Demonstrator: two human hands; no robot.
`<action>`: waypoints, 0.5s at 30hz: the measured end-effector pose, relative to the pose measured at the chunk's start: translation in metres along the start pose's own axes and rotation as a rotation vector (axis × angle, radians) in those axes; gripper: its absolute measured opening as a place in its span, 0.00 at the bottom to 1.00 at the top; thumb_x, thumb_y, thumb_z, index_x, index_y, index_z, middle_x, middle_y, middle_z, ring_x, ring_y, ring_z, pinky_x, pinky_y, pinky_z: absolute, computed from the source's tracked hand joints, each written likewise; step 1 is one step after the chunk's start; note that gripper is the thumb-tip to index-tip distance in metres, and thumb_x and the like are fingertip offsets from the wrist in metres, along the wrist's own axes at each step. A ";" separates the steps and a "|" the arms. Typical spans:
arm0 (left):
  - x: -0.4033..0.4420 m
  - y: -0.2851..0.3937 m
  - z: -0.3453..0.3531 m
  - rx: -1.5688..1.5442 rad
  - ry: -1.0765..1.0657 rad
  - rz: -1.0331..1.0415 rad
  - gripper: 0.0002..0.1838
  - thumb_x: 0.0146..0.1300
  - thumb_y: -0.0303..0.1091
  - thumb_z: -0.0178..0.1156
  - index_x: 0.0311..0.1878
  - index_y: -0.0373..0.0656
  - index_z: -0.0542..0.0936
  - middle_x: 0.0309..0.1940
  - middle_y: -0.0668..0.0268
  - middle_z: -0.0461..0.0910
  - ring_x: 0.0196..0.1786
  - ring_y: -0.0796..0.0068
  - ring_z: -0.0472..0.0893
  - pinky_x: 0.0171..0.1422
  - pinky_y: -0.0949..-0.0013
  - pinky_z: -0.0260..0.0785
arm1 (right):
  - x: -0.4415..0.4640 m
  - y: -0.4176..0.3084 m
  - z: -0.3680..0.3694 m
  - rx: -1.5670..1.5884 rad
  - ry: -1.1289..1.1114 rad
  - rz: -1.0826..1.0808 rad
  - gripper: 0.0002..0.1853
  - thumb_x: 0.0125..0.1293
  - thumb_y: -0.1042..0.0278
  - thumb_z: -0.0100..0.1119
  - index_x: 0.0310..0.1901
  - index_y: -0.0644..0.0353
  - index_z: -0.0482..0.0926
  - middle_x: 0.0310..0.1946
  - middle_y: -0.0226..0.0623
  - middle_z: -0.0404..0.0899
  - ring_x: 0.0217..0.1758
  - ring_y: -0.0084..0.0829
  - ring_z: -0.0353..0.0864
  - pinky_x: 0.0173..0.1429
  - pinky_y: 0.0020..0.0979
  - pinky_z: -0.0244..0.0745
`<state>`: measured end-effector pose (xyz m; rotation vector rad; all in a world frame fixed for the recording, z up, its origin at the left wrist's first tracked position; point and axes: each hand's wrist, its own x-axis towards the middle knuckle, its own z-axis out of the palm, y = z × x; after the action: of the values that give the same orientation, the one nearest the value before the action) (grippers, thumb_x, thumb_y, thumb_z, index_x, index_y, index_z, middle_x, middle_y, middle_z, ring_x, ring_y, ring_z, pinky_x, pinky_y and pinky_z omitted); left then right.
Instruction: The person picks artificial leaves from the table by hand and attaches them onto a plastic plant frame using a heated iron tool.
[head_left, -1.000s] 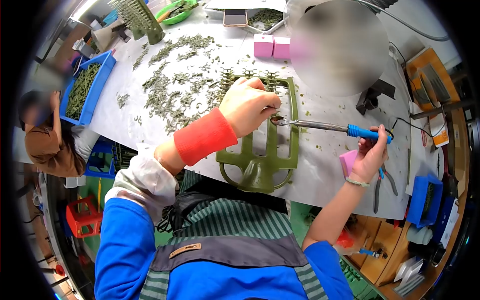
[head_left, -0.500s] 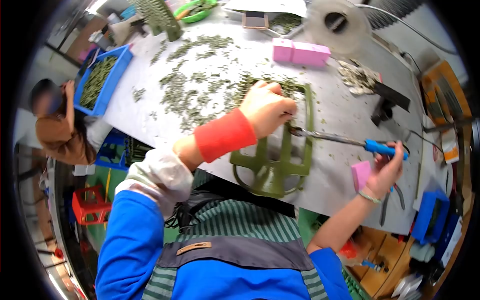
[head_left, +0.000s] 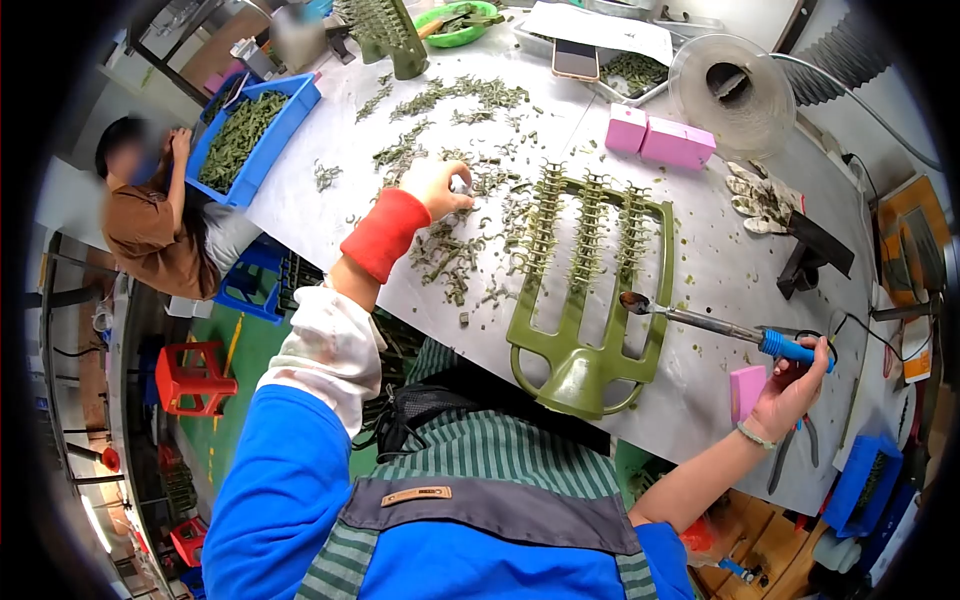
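My right hand [head_left: 790,392] grips the blue handle of a soldering iron [head_left: 712,322]. Its dark, broad tip rests over the right bar of a green wax frame [head_left: 575,370]. Along the frame's upper bars stand rows of small curved green pieces [head_left: 588,225]. My left hand [head_left: 435,188], with a red wristband, is left of the frame, low over many loose green pieces [head_left: 450,250] scattered on the table. Its thumb and fingers are curled together, with something whitish at the fingertips. Whether a piece is between them is hidden.
Pink blocks [head_left: 660,138] and a round clear disc [head_left: 732,95] lie at the back right, near a phone [head_left: 575,60]. A stained glove [head_left: 765,195] and a black stand [head_left: 805,255] are at right. Past a blue bin [head_left: 255,140] of green pieces, another person [head_left: 150,215] sits.
My left hand has moved from the frame's upper part leftward to the loose pieces, uncovering the rows. The soldering iron stays near the frame's right bar. The whole view has shifted slightly.
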<state>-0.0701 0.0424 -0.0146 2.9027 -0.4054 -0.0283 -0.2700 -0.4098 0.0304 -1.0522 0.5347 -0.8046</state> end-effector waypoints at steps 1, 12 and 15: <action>-0.001 -0.003 0.001 -0.004 0.000 -0.001 0.14 0.49 0.42 0.70 0.37 0.49 0.82 0.35 0.57 0.76 0.41 0.60 0.78 0.48 0.61 0.71 | 0.000 0.000 0.000 -0.004 -0.002 -0.002 0.14 0.63 0.57 0.62 0.30 0.60 0.76 0.25 0.28 0.73 0.19 0.16 0.68 0.23 0.16 0.61; -0.020 -0.009 -0.012 -0.445 -0.155 -0.077 0.10 0.58 0.38 0.65 0.35 0.41 0.81 0.25 0.62 0.79 0.31 0.73 0.78 0.38 0.69 0.70 | -0.004 -0.003 0.005 -0.007 0.001 -0.002 0.13 0.64 0.58 0.61 0.30 0.58 0.76 0.24 0.26 0.73 0.19 0.15 0.66 0.23 0.16 0.60; -0.018 -0.019 -0.009 -0.359 0.064 -0.155 0.08 0.60 0.36 0.62 0.38 0.42 0.80 0.26 0.68 0.79 0.31 0.79 0.76 0.38 0.72 0.70 | -0.003 -0.001 0.002 -0.003 -0.010 -0.014 0.13 0.64 0.58 0.61 0.29 0.58 0.76 0.23 0.26 0.73 0.19 0.15 0.67 0.23 0.16 0.60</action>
<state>-0.0816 0.0671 -0.0104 2.5652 -0.1442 -0.0293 -0.2707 -0.4066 0.0322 -1.0635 0.5210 -0.8114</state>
